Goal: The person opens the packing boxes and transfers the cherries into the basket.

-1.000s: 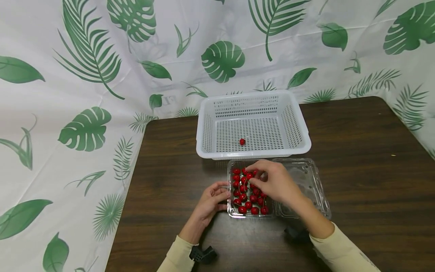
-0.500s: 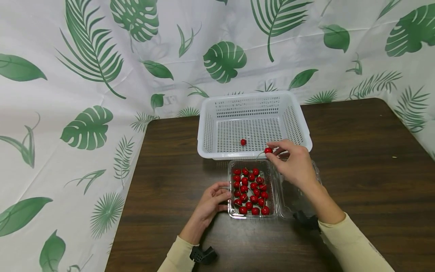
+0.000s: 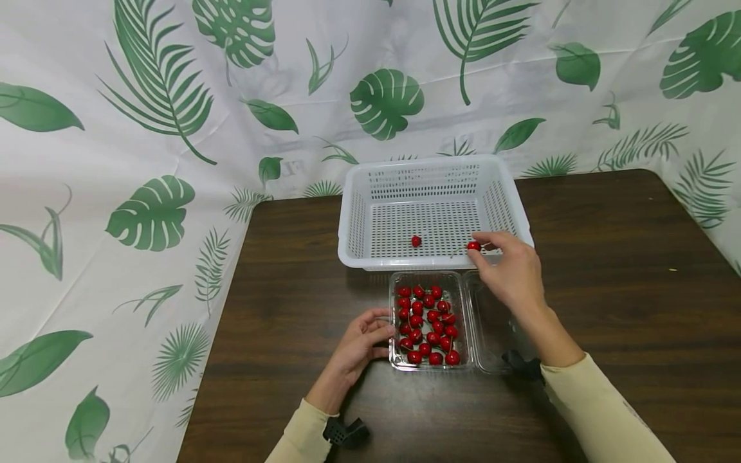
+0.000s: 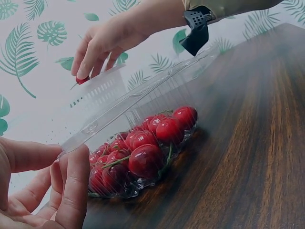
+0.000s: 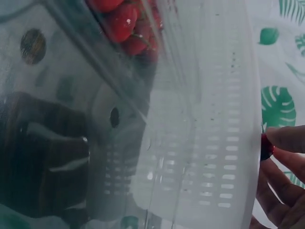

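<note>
On my feed, the right hand (image 3: 512, 267) pinches a stemmed cherry (image 3: 474, 245) at the white basket's (image 3: 399, 263) near side. The left hand (image 3: 363, 337) pinches the rim of the clear clamshell (image 3: 428, 368), which holds more cherries (image 3: 433, 338).

The right hand (image 3: 512, 270) partly hides the clear lid (image 3: 491, 331), and the right wrist view crops the cherries (image 5: 121, 23).
</note>
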Tool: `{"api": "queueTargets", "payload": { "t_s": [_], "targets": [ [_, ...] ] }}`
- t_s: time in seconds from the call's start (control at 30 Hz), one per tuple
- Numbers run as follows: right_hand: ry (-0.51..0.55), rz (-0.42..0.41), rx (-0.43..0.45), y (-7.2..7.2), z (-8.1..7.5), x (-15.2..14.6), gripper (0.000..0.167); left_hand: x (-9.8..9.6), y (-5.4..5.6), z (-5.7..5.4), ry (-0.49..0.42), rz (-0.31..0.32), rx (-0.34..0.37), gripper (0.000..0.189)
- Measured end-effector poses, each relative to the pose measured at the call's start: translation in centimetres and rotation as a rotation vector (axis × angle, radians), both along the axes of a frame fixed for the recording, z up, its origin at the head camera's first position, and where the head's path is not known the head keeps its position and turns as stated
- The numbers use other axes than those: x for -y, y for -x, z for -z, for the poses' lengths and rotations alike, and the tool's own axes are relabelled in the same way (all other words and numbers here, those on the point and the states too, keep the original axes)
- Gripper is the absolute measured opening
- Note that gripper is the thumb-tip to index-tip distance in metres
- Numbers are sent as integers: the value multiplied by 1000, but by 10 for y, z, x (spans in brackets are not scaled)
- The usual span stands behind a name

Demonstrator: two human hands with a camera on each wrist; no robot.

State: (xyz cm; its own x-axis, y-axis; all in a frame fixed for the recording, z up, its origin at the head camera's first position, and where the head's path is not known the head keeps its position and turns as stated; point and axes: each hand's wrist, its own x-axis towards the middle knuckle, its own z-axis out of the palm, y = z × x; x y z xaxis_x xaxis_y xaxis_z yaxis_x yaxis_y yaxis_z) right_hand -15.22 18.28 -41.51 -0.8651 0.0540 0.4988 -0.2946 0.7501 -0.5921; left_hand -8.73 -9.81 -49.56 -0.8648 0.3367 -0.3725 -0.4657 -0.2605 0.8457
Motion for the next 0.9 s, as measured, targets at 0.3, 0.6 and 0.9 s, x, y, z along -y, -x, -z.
{"api": "queueTargets", "payload": {
  "t_s": [0.3, 0.6, 0.9],
  "targets": [
    [6, -5, 48, -3, 3, -3, 29, -1, 1, -2, 6, 3, 3, 39],
    [60, -153, -42, -20, -3, 16, 29, -1, 1, -2, 14, 2, 7, 38],
    [-39, -340, 333, -49, 0, 52, 36, 0, 0, -1, 9, 1, 6, 38]
  ]
}}
